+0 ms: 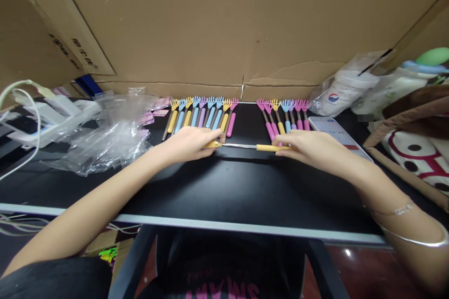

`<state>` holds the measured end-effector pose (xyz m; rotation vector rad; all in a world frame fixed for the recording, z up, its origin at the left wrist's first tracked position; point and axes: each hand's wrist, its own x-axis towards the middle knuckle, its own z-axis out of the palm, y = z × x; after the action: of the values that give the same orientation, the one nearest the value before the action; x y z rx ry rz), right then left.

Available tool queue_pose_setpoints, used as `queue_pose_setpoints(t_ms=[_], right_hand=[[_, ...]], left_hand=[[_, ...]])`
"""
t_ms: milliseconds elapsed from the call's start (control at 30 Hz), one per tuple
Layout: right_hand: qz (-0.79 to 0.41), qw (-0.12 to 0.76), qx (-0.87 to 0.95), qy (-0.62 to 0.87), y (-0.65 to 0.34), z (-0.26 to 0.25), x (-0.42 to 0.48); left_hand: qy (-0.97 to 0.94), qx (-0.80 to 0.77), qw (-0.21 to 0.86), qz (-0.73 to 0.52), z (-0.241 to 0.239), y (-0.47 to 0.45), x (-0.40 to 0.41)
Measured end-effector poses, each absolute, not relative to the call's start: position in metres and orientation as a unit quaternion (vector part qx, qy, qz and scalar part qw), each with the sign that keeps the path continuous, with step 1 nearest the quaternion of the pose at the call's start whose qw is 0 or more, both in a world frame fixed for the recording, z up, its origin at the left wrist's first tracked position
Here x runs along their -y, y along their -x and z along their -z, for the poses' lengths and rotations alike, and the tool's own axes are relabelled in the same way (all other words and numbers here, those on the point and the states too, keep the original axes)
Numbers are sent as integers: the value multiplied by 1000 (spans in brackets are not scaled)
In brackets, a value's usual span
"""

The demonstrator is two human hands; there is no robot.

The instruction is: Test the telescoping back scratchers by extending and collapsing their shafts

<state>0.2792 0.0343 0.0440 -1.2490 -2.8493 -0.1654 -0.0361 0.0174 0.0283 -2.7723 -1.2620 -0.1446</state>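
Observation:
A yellow back scratcher (242, 146) with a metal rod lies level between my two hands, just above the black desk. My left hand (196, 142) is closed round its yellow claw end, most of which my fingers hide. At the other end, my right hand (301, 145) grips the yellow handle. Beyond my left hand lies a row of several back scratchers (208, 114) in yellow, blue, purple and pink. Behind my right hand is a second group of back scratchers (275, 119), mostly pink, with some yellow, blue and purple; my right fingers overlap their lower ends.
Crumpled clear plastic bags (108, 135) and a white power strip (63, 119) with cables are at left. To the right are a phone (336, 133), a bagged Pepsi cup (347, 91), a bottle (396, 86) and a brown-trimmed bag (417, 135). A cardboard wall (210, 23) stands behind.

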Motion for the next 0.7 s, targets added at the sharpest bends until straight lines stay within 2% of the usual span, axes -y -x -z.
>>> queue_pose_setpoints(t_ms=[333, 700], right_hand=[[-57, -70, 902, 422, -284, -58, -35], [-51, -89, 897, 430, -283, -49, -36]], left_hand=[[919, 388, -53, 53, -38, 43, -21], [913, 398, -87, 16, -34, 39, -19]])
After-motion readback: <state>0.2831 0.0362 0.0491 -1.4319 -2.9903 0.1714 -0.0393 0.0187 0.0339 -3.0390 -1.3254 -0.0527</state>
